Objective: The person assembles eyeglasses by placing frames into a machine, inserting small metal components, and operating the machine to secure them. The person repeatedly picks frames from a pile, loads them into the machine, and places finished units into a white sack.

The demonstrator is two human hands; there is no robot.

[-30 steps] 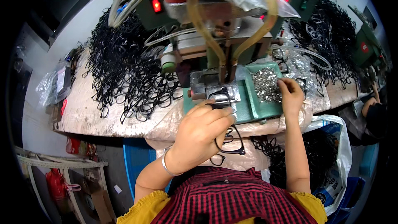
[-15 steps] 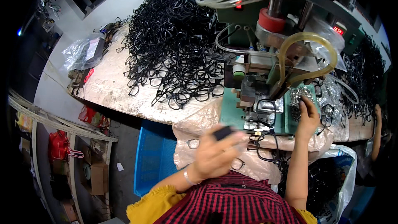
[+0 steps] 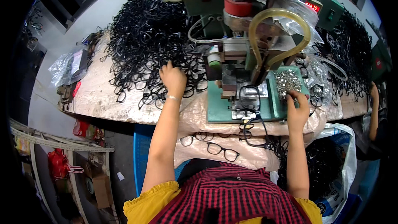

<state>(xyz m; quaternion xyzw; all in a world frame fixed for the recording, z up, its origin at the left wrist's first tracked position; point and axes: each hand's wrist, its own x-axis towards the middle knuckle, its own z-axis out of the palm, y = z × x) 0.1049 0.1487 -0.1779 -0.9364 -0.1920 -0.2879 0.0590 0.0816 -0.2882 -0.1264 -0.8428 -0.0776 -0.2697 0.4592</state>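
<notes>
1. Eyeglass frames [image 3: 145,45], black and glossy, are heaped in a loose tangle on the table [image 3: 89,95], under and beyond the left hand [image 3: 173,79].
2. The left hand is laid back-up over the near part of that heap, fingers partly spread and bent; whether a frame is gripped cannot be told, as the fingertips are partly hidden.
3. The right hand [image 3: 299,110] is held at the near right side of a green tray [image 3: 280,108] of small metal pieces [image 3: 288,81], thumb and fingers curled close together; whether a piece is pinched cannot be told.
4. Between the hands, a single frame [image 3: 259,118] is set at the front of a green press [image 3: 217,110]. Nearer the body than both hands, another frame [image 3: 223,149] is laid on a plastic sheet [image 3: 190,118].
5. Little weight is to be expected; the thin rims are judged stiff yet slightly springy, smooth enough to slip, and easily bent or scratched.
6. A hold is best taken at the bridge or a thicker outer corner; rims may be hooked on neighbours, so gentle untangling is advised.
</notes>
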